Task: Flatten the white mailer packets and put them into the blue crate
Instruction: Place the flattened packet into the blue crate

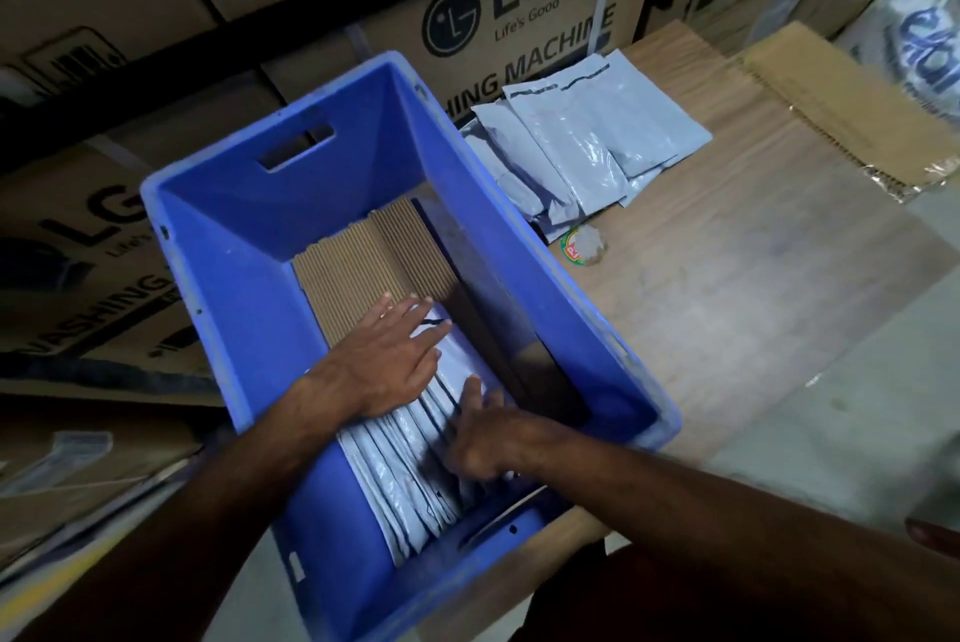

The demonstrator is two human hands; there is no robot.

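Nearest, the right hand (485, 439) and left hand (392, 355) are pressing flat-fingered on mailer packets (410, 465) at the near end of the blue crate (249, 278). The leaning stack may spring up if released. More packets (587, 142) are waiting at the wooden table's (753, 278) far edge, near cardboard boxes (498, 2).

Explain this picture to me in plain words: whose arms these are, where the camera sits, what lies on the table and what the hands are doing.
There is no machine here. A camera worn on a person's head looks down at their own arms. The left hand lies flat, fingers straight, pressing a stack of white mailer packets inside the blue crate. The right hand rests on the same stack; it is blurred, so its grip is unclear. Brown cardboard lines the crate bottom. On the wooden table more packets wait. LG cartons stand behind.
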